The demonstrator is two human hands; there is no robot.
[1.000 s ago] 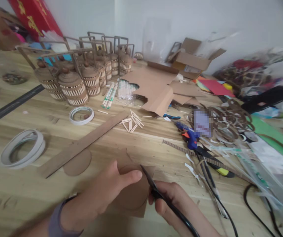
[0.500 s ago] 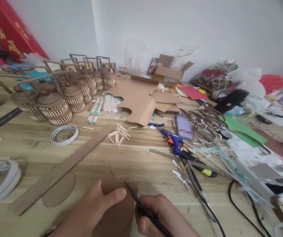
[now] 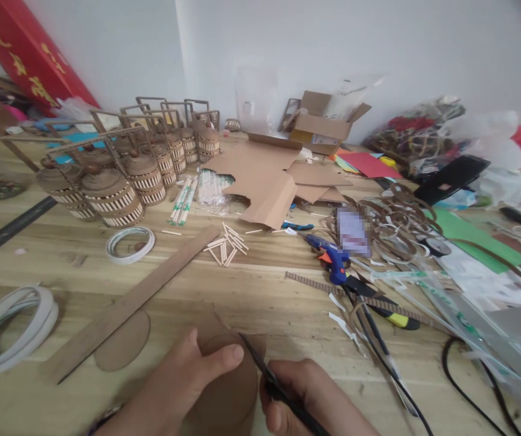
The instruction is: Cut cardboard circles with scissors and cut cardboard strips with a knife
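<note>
My left hand (image 3: 174,387) presses flat on a brown card disc (image 3: 228,393) at the near edge of the surface (image 3: 260,297), thumb stretched across the disc's top; the fingers lie spread, gripping nothing. The disc sits on a larger card piece (image 3: 210,324) whose corner shows just beyond it. My right hand (image 3: 306,396) is closed round a black pen (image 3: 265,378), its tip touching the card at the disc's upper right rim. Whether the tool is a pen or a thin blade I cannot say for certain; the view is blurred at that spot.

Findings on method: the disc serves as a template, so it must not shift. Thumb pressure near the tip is sound practice. I judge the tip should stay hard against the rim and be held steep, with the left hand re-seated only while the tip is at rest. The line should run in one steady sweep, turning the card rather than the wrist where reach runs short.

Nearby: a finished disc (image 3: 122,340) lies to the left beside a long card strip (image 3: 137,300). Two tape rolls (image 3: 8,327) lie further left. A blue glue gun (image 3: 331,257) and scissors (image 3: 378,306) lie well apart to the right.
</note>
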